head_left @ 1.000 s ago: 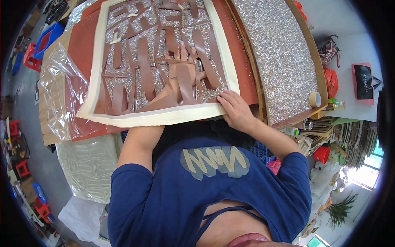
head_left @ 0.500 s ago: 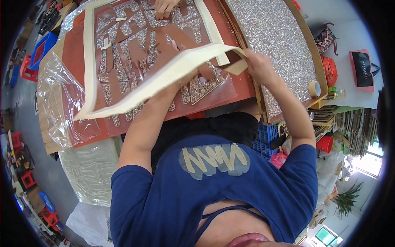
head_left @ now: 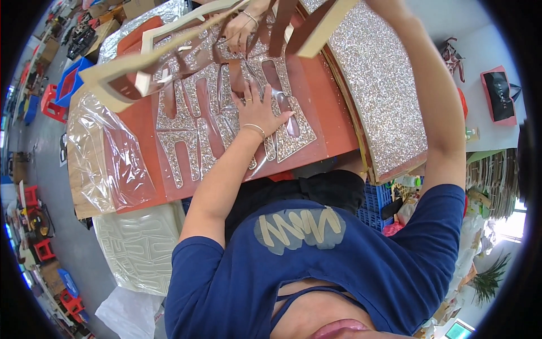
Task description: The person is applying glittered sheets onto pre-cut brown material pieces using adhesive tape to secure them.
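Stencil frame (head_left: pixel 121 76) higher now — left hand (head_left: pixel 257 110) flat

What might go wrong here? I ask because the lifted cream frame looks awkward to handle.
The cream frame is raised high and tilted, and the right hand holding it is out of view, so it could sag or swing onto the work. The glitter cut-outs are pinned only by the left hand, so some may shift or lift with the frame. Another person's hand works under the raised frame and could get bumped.

Right hand beyond top edge
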Action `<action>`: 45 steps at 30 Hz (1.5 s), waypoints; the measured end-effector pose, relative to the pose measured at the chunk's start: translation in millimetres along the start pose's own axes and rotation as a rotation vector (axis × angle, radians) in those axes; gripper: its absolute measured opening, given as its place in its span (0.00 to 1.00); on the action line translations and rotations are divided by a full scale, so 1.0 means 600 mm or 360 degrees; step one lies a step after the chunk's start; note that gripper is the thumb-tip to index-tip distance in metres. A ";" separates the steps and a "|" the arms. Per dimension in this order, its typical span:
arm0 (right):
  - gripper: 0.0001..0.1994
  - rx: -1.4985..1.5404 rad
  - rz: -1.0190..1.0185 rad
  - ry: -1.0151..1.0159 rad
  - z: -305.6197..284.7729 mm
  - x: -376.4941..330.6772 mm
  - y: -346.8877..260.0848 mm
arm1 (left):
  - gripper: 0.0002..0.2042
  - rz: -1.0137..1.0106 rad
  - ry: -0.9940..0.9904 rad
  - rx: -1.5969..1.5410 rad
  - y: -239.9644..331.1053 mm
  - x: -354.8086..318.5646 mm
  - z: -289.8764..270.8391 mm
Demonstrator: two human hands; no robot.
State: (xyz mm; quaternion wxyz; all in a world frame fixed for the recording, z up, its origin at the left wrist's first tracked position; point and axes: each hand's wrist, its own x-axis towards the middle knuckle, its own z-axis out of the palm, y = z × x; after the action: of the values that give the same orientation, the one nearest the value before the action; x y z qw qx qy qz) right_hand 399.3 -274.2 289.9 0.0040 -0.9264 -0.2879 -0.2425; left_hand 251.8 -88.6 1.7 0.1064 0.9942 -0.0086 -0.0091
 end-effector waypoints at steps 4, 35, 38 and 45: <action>0.04 -0.0460 -0.0084 0.0195 -0.036 0.048 0.048 | 0.49 0.0046 -0.0019 0.0049 0.011 0.009 0.001; 0.08 0.0356 -0.0596 -0.0064 -0.020 -0.005 -0.183 | 0.39 0.0660 -0.0637 0.0318 0.025 0.083 -0.071; 0.09 0.0400 -0.0554 -0.0027 -0.030 -0.003 -0.191 | 0.38 0.0679 -0.0867 0.0082 0.020 0.103 -0.094; 0.08 0.0700 -0.0360 -0.0008 -0.013 0.029 -0.195 | 0.39 0.0628 -0.1024 -0.0428 -0.022 0.144 -0.054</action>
State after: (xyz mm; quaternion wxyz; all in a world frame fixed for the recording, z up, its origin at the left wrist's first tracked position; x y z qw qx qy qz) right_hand 345.9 -168.6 289.3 0.1776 -0.8658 -0.4355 -0.1706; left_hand 338.9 -70.6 29.4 0.2273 0.8971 -0.2311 -0.3003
